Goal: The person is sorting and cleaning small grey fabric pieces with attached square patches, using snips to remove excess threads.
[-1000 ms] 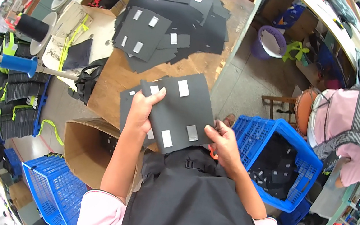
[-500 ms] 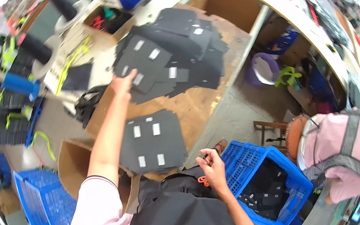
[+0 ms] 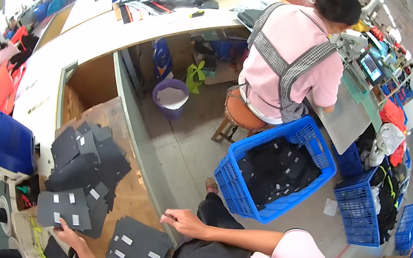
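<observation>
My left hand (image 3: 67, 234) is closed on the near edge of a dark grey fabric panel (image 3: 71, 212) with several small white patches on it. That panel overlaps a loose heap of dark grey pieces (image 3: 73, 166) on the wooden board. A neater stack of similar panels (image 3: 136, 251), its top one bearing white patches, lies between my two hands. My right hand (image 3: 184, 223) is raised beside the board's edge, its fingers curled closed. A thin dark tip sticks out from them, too small to name.
A blue plastic crate (image 3: 275, 193) of dark pieces stands on the floor to the right. Beyond it a person in pink (image 3: 295, 50) sits on a stool. A purple bin (image 3: 170, 98) stands near the bench, and a blue-topped sewing machine (image 3: 7, 144) is at left.
My view has swung right and up, bringing the seated person and crate toward the middle. My left hand stays at the patched panel; my right hand remains raised near the board.
</observation>
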The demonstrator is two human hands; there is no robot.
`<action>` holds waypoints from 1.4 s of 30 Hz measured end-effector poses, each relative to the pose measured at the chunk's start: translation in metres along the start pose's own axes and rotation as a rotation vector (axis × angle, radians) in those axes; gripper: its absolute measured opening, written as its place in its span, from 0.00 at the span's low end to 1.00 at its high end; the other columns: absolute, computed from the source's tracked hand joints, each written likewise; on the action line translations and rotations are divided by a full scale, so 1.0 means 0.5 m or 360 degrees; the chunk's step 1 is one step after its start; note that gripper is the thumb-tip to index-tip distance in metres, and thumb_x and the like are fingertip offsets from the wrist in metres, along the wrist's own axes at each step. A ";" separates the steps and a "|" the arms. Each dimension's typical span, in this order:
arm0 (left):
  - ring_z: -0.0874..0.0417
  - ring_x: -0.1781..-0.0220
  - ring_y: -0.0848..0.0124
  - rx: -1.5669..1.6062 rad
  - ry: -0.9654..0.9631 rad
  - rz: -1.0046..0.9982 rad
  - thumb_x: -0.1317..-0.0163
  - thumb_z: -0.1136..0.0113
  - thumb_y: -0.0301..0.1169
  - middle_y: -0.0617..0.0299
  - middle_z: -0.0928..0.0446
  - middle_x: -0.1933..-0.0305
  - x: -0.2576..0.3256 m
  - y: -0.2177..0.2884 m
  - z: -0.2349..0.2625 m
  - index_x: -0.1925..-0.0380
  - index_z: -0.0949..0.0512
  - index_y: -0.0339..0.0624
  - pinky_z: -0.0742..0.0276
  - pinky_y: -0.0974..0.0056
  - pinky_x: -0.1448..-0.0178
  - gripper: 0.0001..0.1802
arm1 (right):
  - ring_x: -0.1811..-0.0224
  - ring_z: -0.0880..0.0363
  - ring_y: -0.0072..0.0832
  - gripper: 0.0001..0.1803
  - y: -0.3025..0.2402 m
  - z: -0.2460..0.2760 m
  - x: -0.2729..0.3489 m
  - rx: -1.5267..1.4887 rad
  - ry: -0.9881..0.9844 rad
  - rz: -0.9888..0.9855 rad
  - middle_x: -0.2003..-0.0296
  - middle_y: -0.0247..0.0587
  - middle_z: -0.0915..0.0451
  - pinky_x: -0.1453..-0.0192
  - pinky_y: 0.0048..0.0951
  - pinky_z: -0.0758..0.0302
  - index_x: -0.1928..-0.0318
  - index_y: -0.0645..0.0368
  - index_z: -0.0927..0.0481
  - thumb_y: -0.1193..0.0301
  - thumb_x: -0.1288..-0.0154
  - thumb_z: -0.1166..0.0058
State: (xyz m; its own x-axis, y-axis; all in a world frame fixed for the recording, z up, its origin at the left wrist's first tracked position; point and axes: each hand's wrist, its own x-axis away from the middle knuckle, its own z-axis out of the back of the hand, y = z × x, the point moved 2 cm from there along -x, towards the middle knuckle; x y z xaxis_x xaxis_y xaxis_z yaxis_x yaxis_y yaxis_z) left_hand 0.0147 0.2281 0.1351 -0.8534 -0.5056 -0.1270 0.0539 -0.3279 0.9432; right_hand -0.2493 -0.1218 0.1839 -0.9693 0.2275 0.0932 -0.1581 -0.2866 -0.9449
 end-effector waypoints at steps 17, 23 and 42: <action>0.35 0.70 0.83 0.0527 -0.1480 -0.0226 0.44 0.43 0.18 0.68 0.31 0.69 0.563 0.286 -0.027 0.67 0.37 0.41 0.39 0.76 0.67 0.13 | 0.87 0.39 0.12 0.18 -0.003 0.196 0.020 -0.0785 -0.0433 -0.0599 0.81 0.26 0.32 0.85 0.18 0.43 0.52 0.60 0.25 0.59 0.33 0.52; 0.28 0.61 0.77 0.0343 -0.1403 -0.0425 0.42 0.47 0.15 0.61 0.28 0.64 0.568 0.267 -0.026 0.57 0.37 0.37 0.31 0.73 0.57 0.15 | 0.75 0.37 0.12 0.11 -0.035 0.252 0.056 -0.0563 -0.0195 -0.0396 0.78 0.25 0.31 0.73 0.21 0.37 0.67 0.63 0.24 0.67 0.42 0.42; 0.22 0.70 0.77 0.0737 -0.2061 0.1118 0.45 0.36 0.28 0.62 0.22 0.68 0.575 0.367 -0.072 0.63 0.24 0.36 0.24 0.72 0.64 0.12 | 0.68 0.24 0.37 0.17 -0.200 0.154 0.028 0.0546 0.0420 0.0482 0.66 0.40 0.26 0.68 0.34 0.26 0.57 0.56 0.27 0.71 0.47 0.40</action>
State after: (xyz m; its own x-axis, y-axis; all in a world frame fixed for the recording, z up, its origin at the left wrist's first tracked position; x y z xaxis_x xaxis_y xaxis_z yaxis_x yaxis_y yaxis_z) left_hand -0.2019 -0.0064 0.2608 -0.5893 0.6486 0.4817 0.6725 0.0633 0.7374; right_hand -0.2616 -0.1618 0.3037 -0.9078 0.3013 -0.2918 0.0260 -0.6539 -0.7562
